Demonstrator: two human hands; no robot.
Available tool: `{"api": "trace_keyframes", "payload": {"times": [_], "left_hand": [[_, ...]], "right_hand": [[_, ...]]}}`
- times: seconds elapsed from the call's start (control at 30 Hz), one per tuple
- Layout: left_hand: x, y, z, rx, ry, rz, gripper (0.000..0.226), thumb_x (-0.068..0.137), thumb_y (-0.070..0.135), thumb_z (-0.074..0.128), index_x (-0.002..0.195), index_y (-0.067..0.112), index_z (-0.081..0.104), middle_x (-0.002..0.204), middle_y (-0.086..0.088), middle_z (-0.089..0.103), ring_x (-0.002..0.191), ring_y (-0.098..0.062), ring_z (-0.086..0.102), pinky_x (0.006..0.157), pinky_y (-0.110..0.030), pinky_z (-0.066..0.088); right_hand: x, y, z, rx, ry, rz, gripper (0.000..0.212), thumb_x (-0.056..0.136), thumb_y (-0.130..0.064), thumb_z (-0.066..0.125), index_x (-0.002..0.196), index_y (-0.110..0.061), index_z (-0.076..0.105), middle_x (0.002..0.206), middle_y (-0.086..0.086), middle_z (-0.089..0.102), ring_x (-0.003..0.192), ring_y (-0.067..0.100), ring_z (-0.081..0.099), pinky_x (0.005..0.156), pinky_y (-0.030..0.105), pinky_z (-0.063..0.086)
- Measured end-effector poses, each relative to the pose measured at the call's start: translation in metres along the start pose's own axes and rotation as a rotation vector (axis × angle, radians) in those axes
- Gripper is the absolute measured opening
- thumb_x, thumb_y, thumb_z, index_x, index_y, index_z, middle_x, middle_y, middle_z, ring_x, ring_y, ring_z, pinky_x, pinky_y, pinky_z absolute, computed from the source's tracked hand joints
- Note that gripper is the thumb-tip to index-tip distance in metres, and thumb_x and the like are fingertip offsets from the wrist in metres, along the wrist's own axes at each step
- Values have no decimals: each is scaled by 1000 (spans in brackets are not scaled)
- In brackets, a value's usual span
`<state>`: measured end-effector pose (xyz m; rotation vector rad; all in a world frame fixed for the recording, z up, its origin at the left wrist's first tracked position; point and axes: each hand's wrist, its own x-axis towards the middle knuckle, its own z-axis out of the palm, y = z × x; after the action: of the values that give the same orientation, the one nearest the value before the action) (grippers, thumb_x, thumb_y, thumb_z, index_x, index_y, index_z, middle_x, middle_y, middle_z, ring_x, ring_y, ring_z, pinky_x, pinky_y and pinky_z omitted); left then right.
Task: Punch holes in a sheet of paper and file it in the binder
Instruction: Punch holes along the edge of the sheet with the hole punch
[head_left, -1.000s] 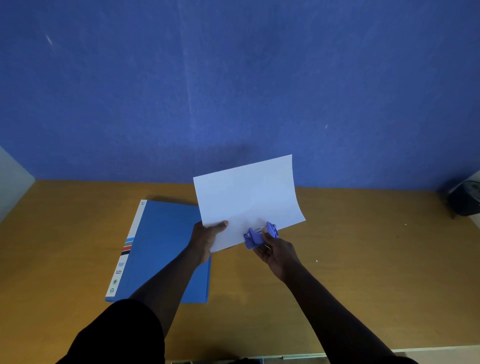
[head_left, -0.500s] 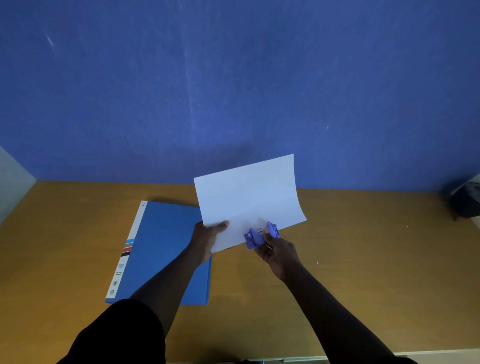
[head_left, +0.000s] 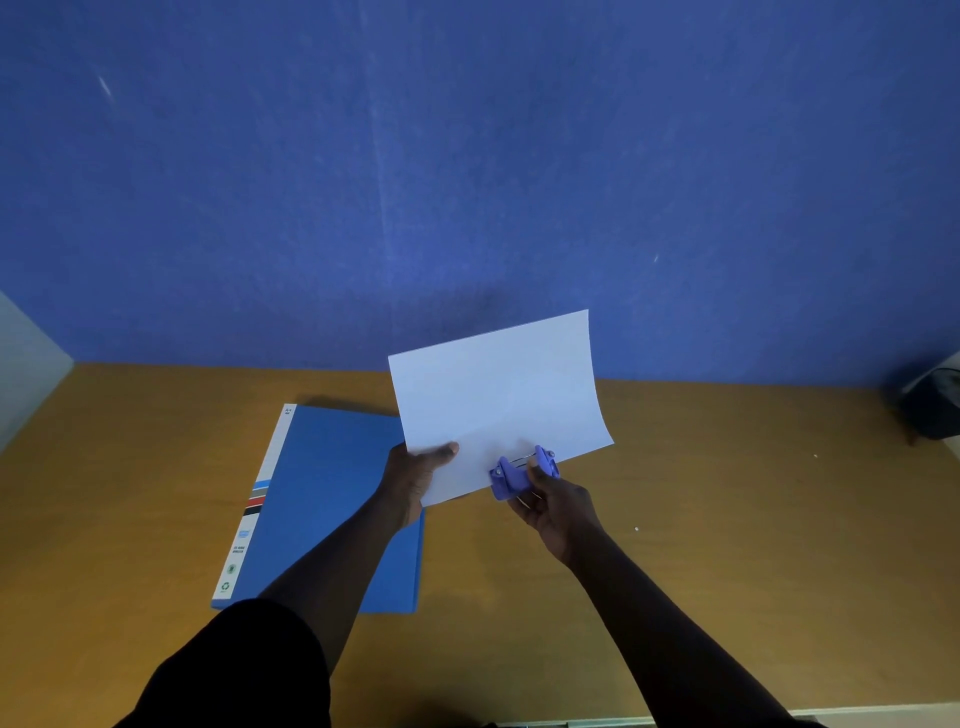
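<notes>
Left hand (head_left: 415, 475) pinches the paper's (head_left: 498, 395) near-left corner; right hand (head_left: 558, 506) grips beneath its near edge.

head-worn view, looking forward and down (wide-angle), desk (head_left: 727, 519) close

My head camera gives me a dim, bluish feed. The white sheet (head_left: 498, 395) is the brightest patch, without glare. It throws a soft shadow on the blue wall (head_left: 467, 156) behind its top edge, and the binder (head_left: 332, 493) has a faint shadow along its far side. My forearms read almost black, detail lost. Wide-angle bending curves the desk (head_left: 727, 519) edge. Focus looks fairly even, slightly soft in the corners.
</notes>
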<state>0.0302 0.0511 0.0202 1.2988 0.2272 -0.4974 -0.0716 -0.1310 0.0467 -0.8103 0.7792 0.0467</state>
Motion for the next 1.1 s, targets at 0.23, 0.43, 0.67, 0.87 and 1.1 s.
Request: {"api": "trace_keyframes", "payload": {"times": [0.23, 0.43, 0.67, 0.87, 1.1], "left_hand": [[0, 1, -4, 0, 1, -11, 38, 73, 10, 82, 108, 5, 68, 111, -20, 69, 99, -43, 65, 74, -72, 51], [-3, 2, -3, -27, -13, -19, 35, 71, 10, 83, 103, 7, 69, 108, -18, 69, 96, -42, 65, 65, -65, 56], [-5, 1, -2, -47, -21, -14, 29, 69, 10, 84, 94, 13, 71, 98, -11, 73, 87, -34, 68, 56, -46, 58], [-7, 1, -3, -45, -41, -15, 34, 65, 13, 86, 96, 12, 72, 97, -11, 74, 82, -32, 71, 55, -45, 58], [-6, -1, -3, -27, -26, 10, 32, 64, 13, 87, 92, 15, 73, 91, -5, 76, 80, -26, 71, 56, -38, 57]], "right_hand": [[0, 0, 0, 3, -27, -1, 38, 87, -14, 69, 120, -5, 53, 121, 23, 65, 111, 35, 66, 83, 42, 58], [1, 0, -1, 0, -18, -5, 31, 87, -13, 69, 114, -7, 55, 119, 22, 65, 108, 34, 67, 82, 42, 58], [-1, -1, 0, -16, 18, -13, 23, 88, -9, 68, 108, -7, 56, 115, 22, 66, 106, 35, 68, 80, 42, 59], [-3, 1, 2, 1, 72, -49, 15, 90, -3, 64, 104, -6, 61, 104, 19, 71, 94, 31, 72, 66, 37, 60], [-6, 1, 4, 0, 106, -72, 10, 89, 0, 65, 98, -4, 64, 100, 19, 72, 92, 32, 71, 62, 36, 59]]}}
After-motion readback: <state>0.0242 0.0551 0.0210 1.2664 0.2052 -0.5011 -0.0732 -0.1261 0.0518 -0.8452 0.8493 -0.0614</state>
